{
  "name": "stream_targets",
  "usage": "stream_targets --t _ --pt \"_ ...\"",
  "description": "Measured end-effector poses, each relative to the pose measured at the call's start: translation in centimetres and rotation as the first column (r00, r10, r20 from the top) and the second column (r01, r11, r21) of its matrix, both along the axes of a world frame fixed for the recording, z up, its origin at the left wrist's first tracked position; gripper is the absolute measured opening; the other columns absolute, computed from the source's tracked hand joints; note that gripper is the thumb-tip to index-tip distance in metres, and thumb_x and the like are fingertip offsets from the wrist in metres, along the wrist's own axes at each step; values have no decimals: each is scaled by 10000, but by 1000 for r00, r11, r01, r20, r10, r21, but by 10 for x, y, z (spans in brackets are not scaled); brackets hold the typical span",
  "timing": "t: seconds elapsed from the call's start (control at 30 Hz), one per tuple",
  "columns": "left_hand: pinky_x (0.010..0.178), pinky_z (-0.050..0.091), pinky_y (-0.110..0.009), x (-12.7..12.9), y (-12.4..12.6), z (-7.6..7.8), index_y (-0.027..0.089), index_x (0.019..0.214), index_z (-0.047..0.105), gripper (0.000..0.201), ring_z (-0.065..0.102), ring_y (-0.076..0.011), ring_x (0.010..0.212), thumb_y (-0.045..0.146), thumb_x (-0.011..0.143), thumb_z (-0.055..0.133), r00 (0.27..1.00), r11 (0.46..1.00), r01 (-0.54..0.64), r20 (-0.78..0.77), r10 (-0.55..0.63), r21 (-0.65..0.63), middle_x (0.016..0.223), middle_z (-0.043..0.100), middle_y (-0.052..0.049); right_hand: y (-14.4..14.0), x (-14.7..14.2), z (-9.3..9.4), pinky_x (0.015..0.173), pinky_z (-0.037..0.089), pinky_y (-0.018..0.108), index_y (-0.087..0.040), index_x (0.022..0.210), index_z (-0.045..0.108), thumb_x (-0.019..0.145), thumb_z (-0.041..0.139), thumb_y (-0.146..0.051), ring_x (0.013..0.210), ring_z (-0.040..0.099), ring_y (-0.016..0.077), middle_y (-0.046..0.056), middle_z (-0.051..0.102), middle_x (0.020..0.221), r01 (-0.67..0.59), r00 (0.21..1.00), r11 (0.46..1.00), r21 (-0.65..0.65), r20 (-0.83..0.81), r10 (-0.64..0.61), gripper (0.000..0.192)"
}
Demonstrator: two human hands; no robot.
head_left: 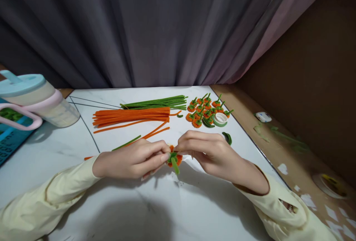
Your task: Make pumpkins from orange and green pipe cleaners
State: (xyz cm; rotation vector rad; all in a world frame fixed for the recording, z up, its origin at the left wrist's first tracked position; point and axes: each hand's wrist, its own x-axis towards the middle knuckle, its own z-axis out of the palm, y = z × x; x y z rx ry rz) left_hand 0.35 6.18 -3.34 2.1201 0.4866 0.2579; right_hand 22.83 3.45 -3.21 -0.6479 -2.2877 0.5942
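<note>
Near the front of the white marble-patterned table (69,148), both hands meet over a small orange pipe-cleaner pumpkin (174,158); the left hand (130,159) comes in from the left with its wrist low and its knuckles turned up, fingers pinched together on the pumpkin's left side; the right hand (207,150) mirrors it from the right, fingertips clamped on the top and right side; pale yellow sleeves cover both forearms. A fuzzy green stem (175,165) sticks out of the pumpkin, its long axis slanting down towards the person. Behind the hands lie a bundle of orange pipe cleaners (130,116) and a bundle of green pipe cleaners (155,102), both running left to right; a cluster of finished pumpkins (204,109) sits to their right, beside a roll of green tape (220,119).
</note>
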Motion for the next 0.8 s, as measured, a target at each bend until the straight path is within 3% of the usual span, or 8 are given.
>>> stream_targets --t 0.2,0.33,0.47,0.67,0.8 --pt "474 347 -159 0 -1 1 179 862 458 167 448 -70 445 206 967 332 1000 993 0 -6 0 117 532 485 76 -1 0 -1 690 469 234 -146 906 603 894 446 -16 785 573 136 67 621 844 -11 1000 1000 -10 8 11 204" --pt "515 371 -176 0 -5 1 170 895 483 184 490 -82 516 203 967 317 999 956 5 -40 7 293 634 503 44 -2 -2 0 687 452 234 -158 885 577 902 477 -48 768 562 135 45 608 816 8 1000 995 -99 30 -5 149" --pt "541 406 -213 -2 -10 -3 170 901 493 241 558 -115 567 227 983 273 992 880 16 -116 45 474 706 567 6 -4 -5 -1 691 435 253 -166 852 530 913 488 -91 782 521 144 45 560 844 70 996 988 -135 59 -62 105" --pt "496 410 -259 -1 -17 -7 162 858 501 308 555 -144 508 197 995 227 993 680 0 -82 89 733 676 574 -4 -11 -16 -7 835 416 336 -182 854 484 883 457 -28 995 458 197 92 498 1049 184 983 982 -51 23 -183 159" --pt "497 412 -263 -1 -20 -7 165 876 499 279 564 -147 515 182 991 246 990 658 -22 -77 120 752 685 578 1 -15 -22 -14 854 413 374 -192 865 453 857 427 5 1043 437 221 103 490 1092 246 969 969 -18 -15 -246 199"
